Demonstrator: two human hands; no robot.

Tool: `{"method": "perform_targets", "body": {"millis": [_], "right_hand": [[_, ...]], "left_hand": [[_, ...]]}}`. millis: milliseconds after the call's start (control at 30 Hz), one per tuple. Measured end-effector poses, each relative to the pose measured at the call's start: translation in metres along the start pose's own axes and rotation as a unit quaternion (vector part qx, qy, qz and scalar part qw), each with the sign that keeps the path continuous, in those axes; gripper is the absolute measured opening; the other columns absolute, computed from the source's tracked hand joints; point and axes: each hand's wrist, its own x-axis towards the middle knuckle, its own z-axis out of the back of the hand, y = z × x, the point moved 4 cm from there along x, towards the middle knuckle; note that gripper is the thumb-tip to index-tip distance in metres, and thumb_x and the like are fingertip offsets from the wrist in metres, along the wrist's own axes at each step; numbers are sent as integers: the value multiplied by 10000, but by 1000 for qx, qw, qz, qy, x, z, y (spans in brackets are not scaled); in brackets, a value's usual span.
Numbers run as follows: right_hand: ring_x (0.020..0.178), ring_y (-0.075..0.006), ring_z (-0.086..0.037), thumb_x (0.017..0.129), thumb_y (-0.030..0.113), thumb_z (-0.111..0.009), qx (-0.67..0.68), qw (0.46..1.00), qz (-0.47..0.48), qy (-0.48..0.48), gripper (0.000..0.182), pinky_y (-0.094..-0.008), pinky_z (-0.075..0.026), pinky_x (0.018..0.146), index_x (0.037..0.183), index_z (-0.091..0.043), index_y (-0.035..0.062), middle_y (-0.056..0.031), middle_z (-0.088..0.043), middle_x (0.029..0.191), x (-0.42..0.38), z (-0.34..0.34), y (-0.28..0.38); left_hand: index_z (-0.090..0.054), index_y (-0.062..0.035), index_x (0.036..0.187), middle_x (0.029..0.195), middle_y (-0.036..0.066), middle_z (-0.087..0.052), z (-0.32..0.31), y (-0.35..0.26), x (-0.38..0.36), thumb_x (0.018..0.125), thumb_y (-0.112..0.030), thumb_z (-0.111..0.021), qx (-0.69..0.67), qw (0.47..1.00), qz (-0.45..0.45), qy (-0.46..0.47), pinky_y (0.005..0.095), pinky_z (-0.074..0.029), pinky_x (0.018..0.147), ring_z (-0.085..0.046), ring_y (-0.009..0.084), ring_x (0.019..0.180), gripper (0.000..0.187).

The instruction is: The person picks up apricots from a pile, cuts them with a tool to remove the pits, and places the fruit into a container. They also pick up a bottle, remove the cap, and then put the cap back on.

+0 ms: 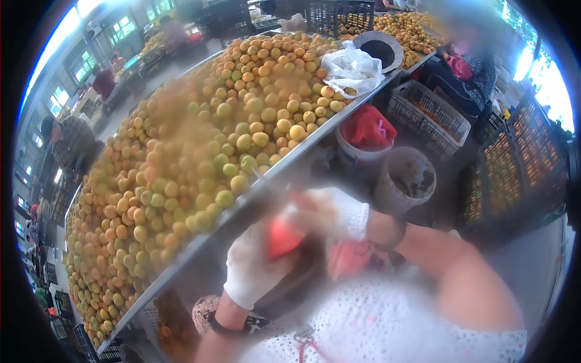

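My left hand (257,266), in a white knitted glove, is closed around a blurred red object (283,237) above my lap. Its kind cannot be made out. Close against it is my right hand (333,213), also white-gloved, with bent fingers over the top of the red object. Blur hides what, if anything, the right fingers pinch. Just beyond both hands runs the metal edge (209,243) of a long table, heaped with yellow-orange and greenish apricot-like fruit (242,142).
A white plastic bag (352,68) and a dark-lined round container (381,51) sit at the table's far corner. Beside the table stand a bucket with red cloth (366,130), a stained bucket (408,178), a pale crate (428,115) and dark crates (514,163). Other people sit nearby.
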Motion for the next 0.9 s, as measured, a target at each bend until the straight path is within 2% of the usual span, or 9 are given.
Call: {"method": "perform_targets", "body": {"millis": [133,233,300,333,433,567,733,800,900], "right_hand": [[929,-235,-675,901,520,-682,93,988,125,-16,554,-346,-515,850,1143,-645,23,-160,-692,997,4,13,4],[905,-191,-657,905,505,-685,102,987,121,30,541,-332,-515,836,1143,-649,22,-135,-685,976,10,14,-6],[896,-171,-645,909,515,-678,19,999,-28,-21,543,-329,-513,812,1119,-650,15,-122,-679,958,19,12,-28],[906,-177,-641,914,541,-662,143,987,-76,-8,562,-345,-509,805,1097,-650,11,-126,-678,952,20,11,-30],[928,-180,-639,914,563,-652,58,990,112,-65,579,-355,-506,819,1090,-646,11,-129,-675,948,29,26,-34],[855,-167,-652,938,466,-669,56,991,118,11,488,-331,-518,801,1085,-645,1,-101,-686,894,22,31,-17],[787,-175,-663,914,567,-652,102,995,-16,-17,597,-335,-529,745,1027,-657,-19,-97,-688,833,38,23,-44],[800,-166,-666,880,673,-620,41,998,32,-48,705,-319,-523,732,1026,-659,-16,-110,-688,859,47,26,-60],[878,-132,-632,911,420,-719,85,995,52,-8,516,-287,-515,785,1176,-615,-10,-75,-675,959,34,36,-22]], "left_hand": [[-575,-1,1250,1043,192,-680,-16,29,10,705,-111,-771,-327,936,96,94,369,-536,865,-689,336,936,589],[-582,-7,1239,1057,189,-675,-19,13,19,698,-130,-775,-157,984,56,69,378,-533,865,-682,335,952,588],[-591,-16,1223,1040,182,-678,-17,4,29,682,-149,-785,-34,998,-48,6,398,-531,863,-676,348,948,590],[-593,-20,1217,1038,182,-679,-16,6,33,676,-157,-789,-5,999,-44,4,407,-530,865,-673,355,951,592],[-600,-26,1208,1035,183,-678,-15,16,41,668,-159,-791,-21,1000,-22,9,412,-529,862,-669,363,953,588],[-615,-27,1200,1043,172,-680,-21,30,44,657,-136,-787,-142,989,16,39,396,-526,872,-673,337,957,580],[-599,-8,1235,1107,149,-674,-21,23,55,645,-126,-802,89,995,-48,-13,374,-497,938,-653,251,1026,635],[-594,-7,1244,1125,158,-669,-20,39,59,657,-135,-807,-4,1000,-12,7,372,-494,941,-651,254,1040,637],[-578,3,1276,1175,183,-654,-24,55,61,717,-156,-812,-220,974,50,18,365,-488,949,-644,262,1072,627]]}}
